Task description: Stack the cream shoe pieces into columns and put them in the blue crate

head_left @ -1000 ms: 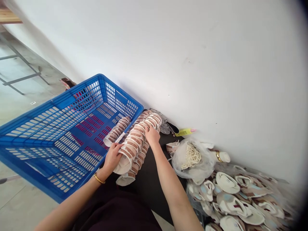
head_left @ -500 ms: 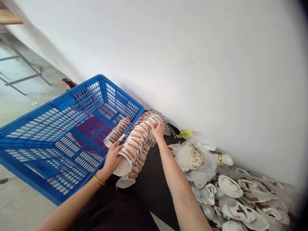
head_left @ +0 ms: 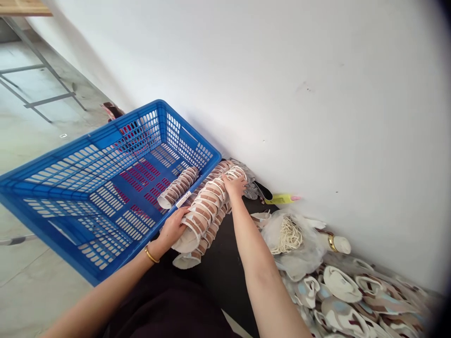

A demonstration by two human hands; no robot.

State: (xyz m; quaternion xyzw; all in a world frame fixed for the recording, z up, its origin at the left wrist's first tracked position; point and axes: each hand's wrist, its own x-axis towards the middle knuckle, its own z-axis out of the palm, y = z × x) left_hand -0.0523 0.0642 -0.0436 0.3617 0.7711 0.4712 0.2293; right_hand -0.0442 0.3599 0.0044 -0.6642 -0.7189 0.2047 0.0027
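A long stack of nested shoe uppers (head_left: 207, 202), cream with brown bands, lies slantwise in front of me. My left hand (head_left: 172, 228) grips its near end, fingers curled over the side by the crate. Around the far end, my right hand (head_left: 235, 184) is closed, thumb on top. Beneath and to the right is a second nested stack (head_left: 213, 228), and part of another shows on the left, along the crate's edge. Inside the blue plastic crate (head_left: 105, 141), one shorter stack of uppers (head_left: 178, 188) rests by the right wall.
Black surface (head_left: 225, 277) extends under the stacks. To the right are a clear plastic bag (head_left: 310, 249) with cream laces (head_left: 289, 233), a gold-coloured tape roll (head_left: 331, 242) and a heap of loose uppers (head_left: 345, 300). A yellow-green cutter (head_left: 281, 198) lies by the white wall (head_left: 282, 94).
The view has shifted, so the crate and stacks sit slightly further right. Both hands stay on the same stack, and my right hand's fingers reach further around its far end.
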